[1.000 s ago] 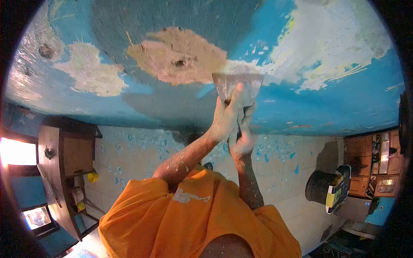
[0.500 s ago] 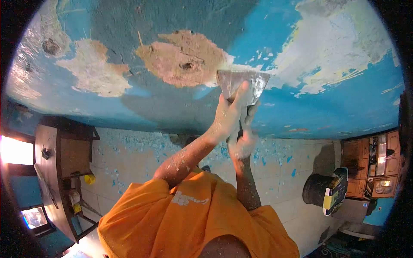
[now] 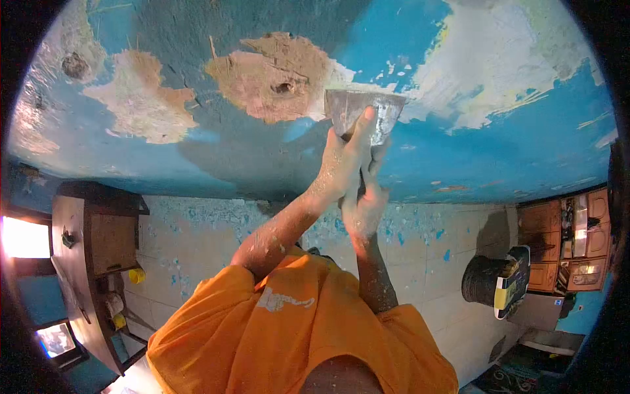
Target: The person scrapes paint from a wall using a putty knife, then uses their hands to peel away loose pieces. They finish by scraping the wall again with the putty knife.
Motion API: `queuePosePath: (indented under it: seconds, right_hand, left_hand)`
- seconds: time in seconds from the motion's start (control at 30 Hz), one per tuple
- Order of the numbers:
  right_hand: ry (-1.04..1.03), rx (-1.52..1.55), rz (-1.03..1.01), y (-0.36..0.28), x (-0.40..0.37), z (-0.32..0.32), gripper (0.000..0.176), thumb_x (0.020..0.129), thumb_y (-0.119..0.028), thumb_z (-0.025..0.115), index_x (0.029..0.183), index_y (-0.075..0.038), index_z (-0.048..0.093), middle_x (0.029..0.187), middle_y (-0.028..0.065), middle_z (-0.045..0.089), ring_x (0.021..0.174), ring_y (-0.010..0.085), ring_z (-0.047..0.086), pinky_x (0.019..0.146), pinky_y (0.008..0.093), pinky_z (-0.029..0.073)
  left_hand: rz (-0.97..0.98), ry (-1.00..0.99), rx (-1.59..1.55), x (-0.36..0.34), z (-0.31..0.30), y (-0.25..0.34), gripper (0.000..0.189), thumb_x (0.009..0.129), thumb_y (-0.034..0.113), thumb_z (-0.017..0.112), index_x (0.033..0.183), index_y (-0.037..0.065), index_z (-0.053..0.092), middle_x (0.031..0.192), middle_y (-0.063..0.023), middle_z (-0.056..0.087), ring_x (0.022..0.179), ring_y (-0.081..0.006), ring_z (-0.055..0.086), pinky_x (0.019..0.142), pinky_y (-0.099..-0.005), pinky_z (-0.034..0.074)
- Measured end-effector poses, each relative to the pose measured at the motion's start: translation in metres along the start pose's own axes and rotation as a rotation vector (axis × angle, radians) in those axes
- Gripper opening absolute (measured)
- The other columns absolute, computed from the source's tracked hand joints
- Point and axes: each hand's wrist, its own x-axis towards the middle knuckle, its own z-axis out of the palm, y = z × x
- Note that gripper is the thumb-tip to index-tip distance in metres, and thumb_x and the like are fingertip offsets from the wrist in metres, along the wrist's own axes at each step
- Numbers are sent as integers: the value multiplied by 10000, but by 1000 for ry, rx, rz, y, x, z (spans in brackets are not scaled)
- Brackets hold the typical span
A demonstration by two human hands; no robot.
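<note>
A wide-bladed scraper [image 3: 351, 108] is pressed flat-edge first against the blue painted wall [image 3: 430, 154]. My left hand [image 3: 342, 161] grips it near the blade, with a finger stretched along the metal. Lower down, my right hand [image 3: 363, 210] is closed round the handle, which is mostly hidden by the fingers. The blade's edge lies beside a bare tan patch [image 3: 256, 82] with a small hole in it. Pale, stripped plaster [image 3: 489, 65] spreads to the right of the blade. Dust and flecks cover both hands and forearms.
Blue and white paint chips [image 3: 397, 233] litter the tiled floor [image 3: 433, 272]. A wooden cabinet [image 3: 113, 243] stands at the left. On the right are a dark bucket-like container [image 3: 479, 284] with a yellow-and-black item against it, and wooden cupboards [image 3: 541, 233].
The scraper and both hands appear slightly higher and further left in the picture, as the whole view has shifted a little. The grip looks the same.
</note>
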Motion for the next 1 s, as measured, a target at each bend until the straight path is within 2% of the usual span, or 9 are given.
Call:
queuePosePath:
  seconds: [0.07,0.3,0.43,0.5,0.53,0.63,0.7,0.8,1.0]
  right_hand:
    - [143,69,-347,-1,9,-2,337,808,-73,521,1135,3,495,827,138,619,563,119,568,524,261,450]
    - [58,46,-240,7,-3,-3,353,838,-128,503,1168,-7,471,900,165,617,586,175,603,549,284,462]
    - [173,-70,-300,-24,13,-13,355,862,-200,462,1157,-4,479,979,230,580,712,245,627,598,319,473]
    - [-80,84,-54,-32,22,-26,334,855,-160,463,1140,12,486,1085,260,518,811,271,623,639,337,473]
    - [-87,78,-30,-26,11,-24,334,855,-160,463,1140,12,486,1085,260,518,811,271,623,639,337,473]
    - [130,-113,-262,-20,4,-19,314,847,-138,478,1119,19,499,1024,253,553,794,267,626,643,338,469]
    - [122,66,-186,-24,6,-15,278,797,-138,522,1045,-14,543,732,225,583,671,359,593,575,382,455]
    - [-48,152,-21,-22,10,-15,312,833,-126,493,1116,6,500,935,225,590,810,291,618,683,345,463]
    - [135,63,-289,-1,3,2,284,798,-128,528,1058,-15,527,738,203,583,653,352,587,570,378,450]
  left_hand:
    - [8,-16,-54,1,2,-1,356,845,367,521,877,16,472,673,-56,467,545,-123,461,576,-394,545]
    - [-121,-36,71,-7,-2,1,380,842,392,516,920,22,475,693,-54,471,541,-115,457,573,-376,544]
    - [159,70,36,18,-1,-18,392,837,426,515,799,37,521,616,-16,532,506,-72,477,421,-237,386]
    - [86,11,111,14,14,14,381,844,413,508,821,33,530,622,-15,530,511,-72,483,409,-230,375]
    - [-14,-40,62,2,22,32,360,850,384,504,911,29,498,652,-41,476,498,-120,461,552,-395,536]
    - [17,-18,22,2,6,0,344,859,373,494,880,30,497,643,-44,472,489,-118,454,561,-400,534]
    - [7,-5,9,8,5,2,352,858,382,492,879,30,494,637,-41,469,474,-115,442,563,-399,533]
    - [-19,-78,48,12,-1,2,349,859,368,497,892,21,491,638,-43,463,477,-111,436,568,-401,534]
    - [75,84,89,12,-6,-19,443,811,453,542,811,11,546,655,-54,554,518,-113,522,388,-257,391]
